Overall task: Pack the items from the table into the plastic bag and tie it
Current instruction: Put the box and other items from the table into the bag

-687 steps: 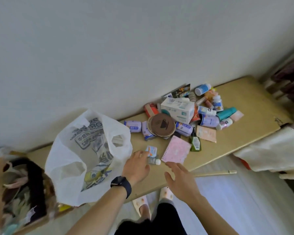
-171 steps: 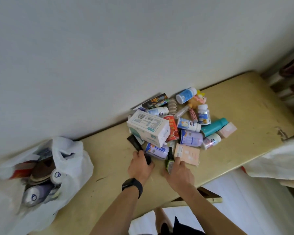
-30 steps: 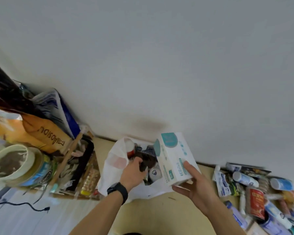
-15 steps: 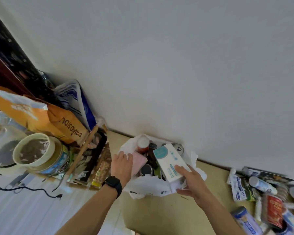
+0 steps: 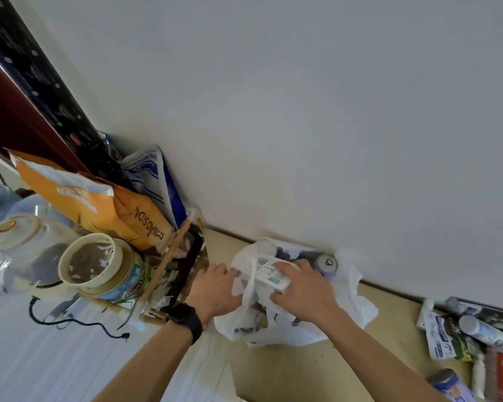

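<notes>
White plastic bag (image 5: 359, 307) is parked right at the left end of the table (image 5: 302, 372), its far side against the wall (image 5: 302, 111), mouth open and facing up. Both hands are in there now! The left hand (image 5: 214, 288) has the bag's left rim bunched in curled fingers, pulling the plastic aside. The right hand (image 5: 305, 291) is clamped on a white and teal box (image 5: 273, 278), fingers over the top, thumb on the near side. The box lies slanted in the bag's mouth, half inside and sitting on what is already packed. A can (image 5: 327, 263) pokes up just behind the right hand, close to the bag's far rim.

Left of the bag it is tight: a wooden rack (image 5: 166, 262) stands just beside the left hand, with a round tin (image 5: 99, 265) and an orange sack (image 5: 93, 201) beyond it. Right of the bag there is a stretch of bare tabletop, then a heap of tubes and bottles (image 5: 453, 338) well apart from the bag. The near side of the bag is open tabletop too.
</notes>
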The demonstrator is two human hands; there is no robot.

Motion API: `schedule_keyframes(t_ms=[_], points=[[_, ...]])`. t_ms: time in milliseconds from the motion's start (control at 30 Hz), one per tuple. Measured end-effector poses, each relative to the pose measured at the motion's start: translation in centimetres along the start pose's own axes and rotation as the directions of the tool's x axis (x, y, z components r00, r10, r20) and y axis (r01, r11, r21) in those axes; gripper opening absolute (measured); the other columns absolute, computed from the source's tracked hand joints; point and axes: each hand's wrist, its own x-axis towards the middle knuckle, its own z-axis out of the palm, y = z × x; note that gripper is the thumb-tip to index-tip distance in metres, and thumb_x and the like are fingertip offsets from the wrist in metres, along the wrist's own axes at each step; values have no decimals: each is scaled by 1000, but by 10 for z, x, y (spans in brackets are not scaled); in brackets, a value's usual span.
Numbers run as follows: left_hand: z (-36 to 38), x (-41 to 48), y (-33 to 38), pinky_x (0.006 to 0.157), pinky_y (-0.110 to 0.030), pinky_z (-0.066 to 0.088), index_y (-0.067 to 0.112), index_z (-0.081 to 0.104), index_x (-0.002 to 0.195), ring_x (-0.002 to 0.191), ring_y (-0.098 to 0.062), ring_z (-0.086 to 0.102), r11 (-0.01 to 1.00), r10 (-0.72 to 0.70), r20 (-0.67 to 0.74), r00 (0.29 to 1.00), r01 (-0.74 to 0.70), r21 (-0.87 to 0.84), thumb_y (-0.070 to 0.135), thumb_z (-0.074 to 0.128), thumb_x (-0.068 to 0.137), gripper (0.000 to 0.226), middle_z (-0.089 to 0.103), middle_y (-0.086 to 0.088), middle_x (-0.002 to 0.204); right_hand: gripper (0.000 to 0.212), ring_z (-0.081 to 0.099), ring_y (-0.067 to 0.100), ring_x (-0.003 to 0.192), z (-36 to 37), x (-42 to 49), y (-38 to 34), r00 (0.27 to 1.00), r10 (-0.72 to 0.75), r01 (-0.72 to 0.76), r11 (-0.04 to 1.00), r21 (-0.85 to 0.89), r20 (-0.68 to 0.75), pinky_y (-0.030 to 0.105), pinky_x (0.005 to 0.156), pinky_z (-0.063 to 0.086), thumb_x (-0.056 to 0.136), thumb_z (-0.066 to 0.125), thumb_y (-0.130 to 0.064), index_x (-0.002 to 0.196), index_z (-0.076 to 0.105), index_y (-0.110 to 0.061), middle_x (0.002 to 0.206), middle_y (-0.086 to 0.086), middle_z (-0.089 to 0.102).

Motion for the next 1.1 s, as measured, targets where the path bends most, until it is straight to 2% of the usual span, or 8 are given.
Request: schedule_keyframes(t_ms=[133,300,400,533,733,833,933,1100], points=[[9,4,5,95,-39,40,28,63,109,108,-20,46,941,-36,54,998,52,-335,55,26,100,47,51,3,112,72,47,27,116,1,0,-6,999,-45,45,997,-70,-5,41,92,49,73,55,-63,140,32,-49,140,-4,37],[-18,-2,-3,76,-36,54,13,64,91,81,-22,65,158,-295,151,944,203,-966,59,48,95,49,66,-5,89,72,43,30,119,6,12,-29,989,-146,145,979,-143,-3,43,91,49,75,62,-55,140,37,-40,141,0,36],[-39,-4,-14,72,-35,56,4,68,88,78,-25,69,-28,-357,121,926,119,-993,35,63,94,32,71,-11,86,67,45,36,117,19,30,-43,978,-206,200,955,-220,-7,43,94,46,77,62,-49,139,40,-34,142,6,32],[-39,-2,-15,80,-44,60,12,71,94,82,-26,71,181,-374,48,926,124,-976,36,64,92,26,72,-12,91,72,38,36,125,46,49,-41,990,-139,137,982,-133,-12,44,98,46,81,64,-44,144,31,-29,150,9,23],[-16,-4,-11,56,-21,51,24,52,98,73,-7,64,648,-267,-39,963,150,-747,39,60,93,19,64,7,89,99,26,24,143,51,37,-19,993,-112,102,965,240,29,38,115,31,74,63,-64,153,20,-24,159,-1,19],[-4,-3,-7,63,-27,55,25,50,100,73,-5,61,737,-200,-82,976,95,-669,34,60,93,15,63,6,89,91,20,21,146,52,11,17,988,-121,120,993,8,98,43,118,23,68,47,-80,148,31,-39,159,-9,22],[5,2,0,95,-39,51,28,44,127,111,-17,56,886,-92,-212,973,-17,-463,39,61,87,45,57,1,126,87,20,22,146,50,-17,53,975,-60,105,974,-202,214,50,119,8,70,36,-83,146,33,-42,153,-8,35],[18,-5,28,115,-55,16,28,55,133,143,-28,32,859,512,-339,789,-461,223,68,47,83,65,43,-4,151,37,43,24,127,44,-43,76,982,-30,90,944,-317,189,46,111,16,93,43,-41,128,54,-37,126,-3,56]])
